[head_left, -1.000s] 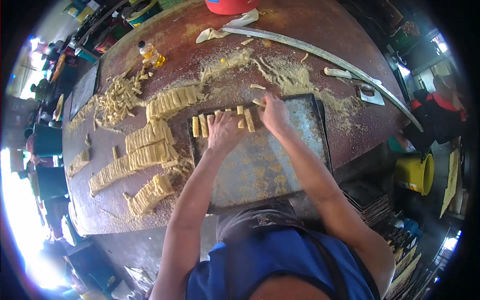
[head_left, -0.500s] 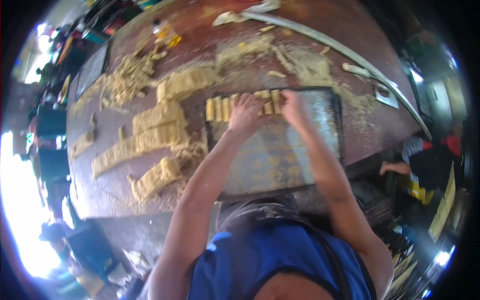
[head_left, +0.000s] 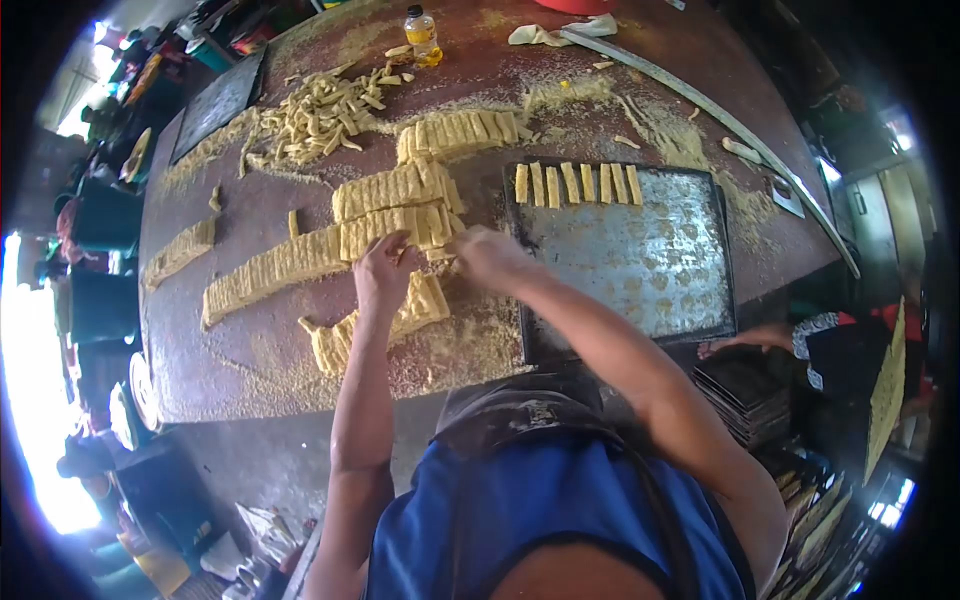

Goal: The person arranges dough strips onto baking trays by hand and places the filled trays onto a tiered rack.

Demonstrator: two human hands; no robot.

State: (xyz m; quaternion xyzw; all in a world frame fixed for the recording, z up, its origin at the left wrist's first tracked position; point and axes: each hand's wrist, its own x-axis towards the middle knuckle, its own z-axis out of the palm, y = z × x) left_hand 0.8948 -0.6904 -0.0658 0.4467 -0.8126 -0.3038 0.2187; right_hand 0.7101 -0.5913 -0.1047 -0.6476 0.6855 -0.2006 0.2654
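Several crumb-coated dough sticks (head_left: 571, 183) stand side by side in a row along the back edge of a dark metal tray (head_left: 640, 270). To the tray's left lie stacked rows of similar sticks (head_left: 390, 190). My left hand (head_left: 383, 262) is at the near edge of the middle row (head_left: 280, 268), its fingers curled; what they hold, if anything, is hidden. Blurred by motion, my right hand (head_left: 490, 258) is at the right end of that row, beside the tray's left edge. Its fingertips cannot be made out.
A pile of loose dough strips (head_left: 318, 115) and a bottle of yellow liquid (head_left: 422, 38) are at the back. A long curved metal strip (head_left: 690, 95) crosses the back right, near a scraper (head_left: 786, 197). Another person's arm (head_left: 750, 340) shows at the right.
Both hands have left the row on the tray and moved left to the stacked sticks. The view has shifted, so the tray appears farther right.
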